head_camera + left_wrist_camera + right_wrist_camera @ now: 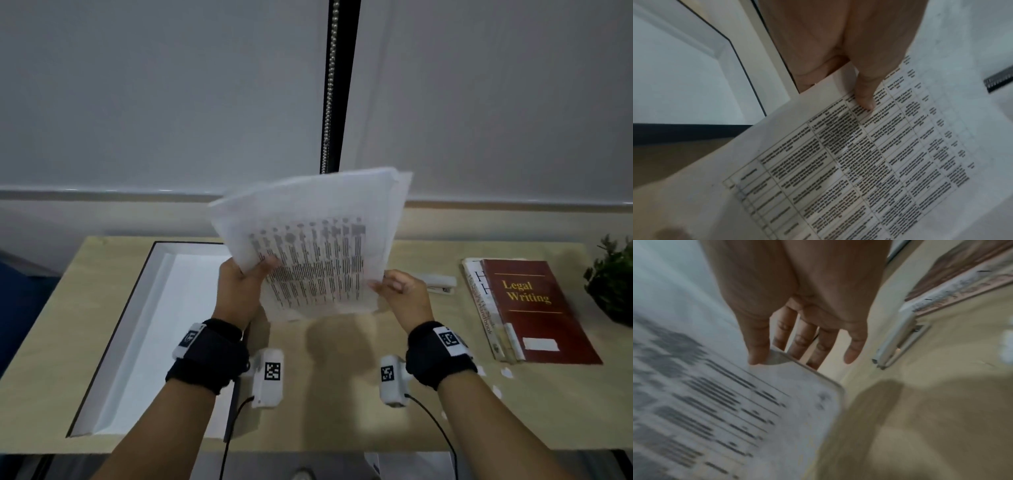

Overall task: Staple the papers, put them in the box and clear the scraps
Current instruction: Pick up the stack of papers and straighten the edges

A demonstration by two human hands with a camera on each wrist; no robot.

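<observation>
A stack of printed papers [315, 246] is held up, tilted, above the middle of the desk. My left hand [245, 284] grips its left edge, thumb on the printed face [865, 97]. My right hand [399, 291] pinches the lower right corner [789, 365] between thumb and fingers. The shallow white box [150, 335] with a dark rim lies open on the desk at the left. A white stapler [436, 283] [898, 344] lies on the desk just right of my right hand. Small white paper scraps [506, 372] lie near the front right of the desk.
A red book titled Legal Writing [537, 308] lies on another book at the right. A green plant [613, 281] stands at the far right edge. The desk's front edge [342, 448] is near my forearms. A wall and blinds rise behind.
</observation>
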